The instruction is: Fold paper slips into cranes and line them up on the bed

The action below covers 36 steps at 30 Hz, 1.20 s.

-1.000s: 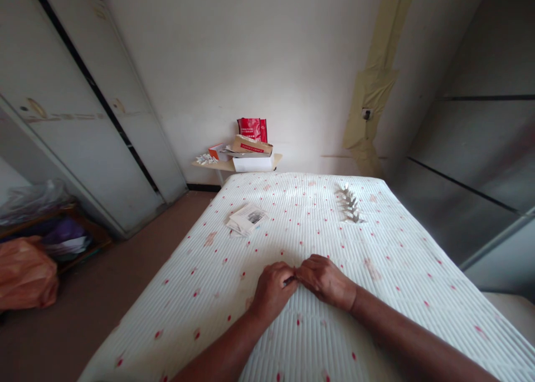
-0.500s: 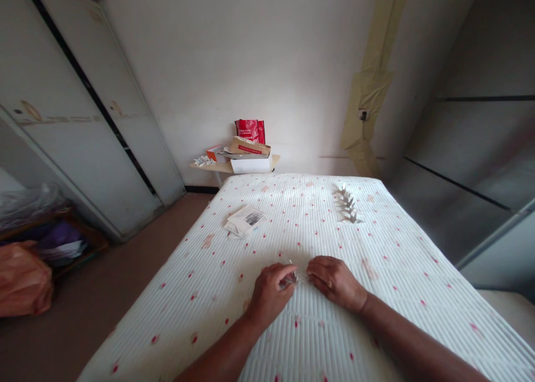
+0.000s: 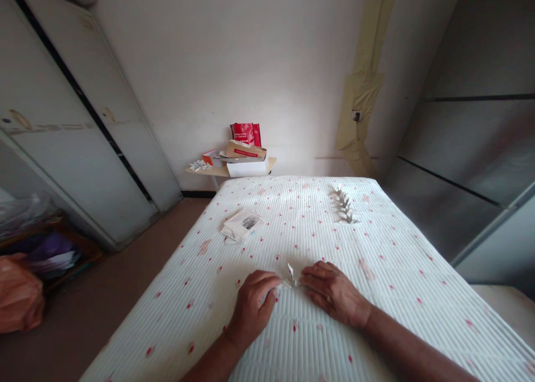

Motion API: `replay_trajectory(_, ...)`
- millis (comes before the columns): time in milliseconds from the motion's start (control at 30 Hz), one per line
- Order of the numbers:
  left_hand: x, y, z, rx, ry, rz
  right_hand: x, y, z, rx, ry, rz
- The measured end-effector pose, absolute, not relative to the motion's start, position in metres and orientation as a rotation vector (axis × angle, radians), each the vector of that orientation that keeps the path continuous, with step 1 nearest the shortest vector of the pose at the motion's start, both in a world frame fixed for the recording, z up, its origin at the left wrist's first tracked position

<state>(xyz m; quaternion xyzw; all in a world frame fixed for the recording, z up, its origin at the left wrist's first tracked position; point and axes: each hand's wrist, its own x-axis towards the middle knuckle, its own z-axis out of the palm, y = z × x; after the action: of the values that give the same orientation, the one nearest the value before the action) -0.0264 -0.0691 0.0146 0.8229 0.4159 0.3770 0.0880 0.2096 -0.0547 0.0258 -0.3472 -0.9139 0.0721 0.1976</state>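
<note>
A small paper crane (image 3: 291,274), folded from printed grey-white paper, stands on the mattress between my hands with one point sticking up. From the left, my left hand (image 3: 256,298) has its curled fingertips at one wing, its thumb just below. My right hand (image 3: 332,290) lies low on the other side, fingers closed at the opposite wing; the fingertips partly hide that wing. Beyond my right hand sits a row of several folded paper cranes (image 3: 344,206). Past my left hand lies a loose stack of cut newspaper sheets (image 3: 244,224).
The ribbed white mattress (image 3: 317,237) with red spots fills the middle. Against the wall, a small table (image 3: 219,171) carries boxes, a red bag (image 3: 246,134) and a pile of white pieces (image 3: 200,165). Cabinets (image 3: 96,131) stand left, near an orange bag (image 3: 20,293).
My left hand has moved left and uncovered the paper crane, whose point now shows upright between both hands. My right hand stays beside it. The whole view has shifted slightly.
</note>
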Motion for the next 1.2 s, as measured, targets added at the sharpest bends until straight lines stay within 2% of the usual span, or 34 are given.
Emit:
replay_trajectory(233, -0.038, -0.083, 0.01, 2.794, 1.2, 0.562, 0.205, -0.061, 0.028, -1.051, -2.624, 0.162)
replay_trajectory(400, -0.033, -0.084, 0.012, 2.789, 1.234, 0.408, 0.201, -0.061, 0.03, -1.088, -2.644, 0.151)
replay_trajectory(867, -0.037, -0.081, 0.007, 2.773, 1.253, 0.727, 0.214, -0.067, 0.017, -1.091, -2.45, 0.059)
replay_trajectory(1033, -0.044, -0.08, 0.002, 2.794, 1.292, 0.893, 0.214, -0.081, 0.023, -1.111, -2.466, 0.097)
replay_trajectory(1200, -0.049, -0.075, -0.008, 2.924, 1.237, 0.882, 0.207, -0.093, 0.034, -1.131, -2.555, 0.177)
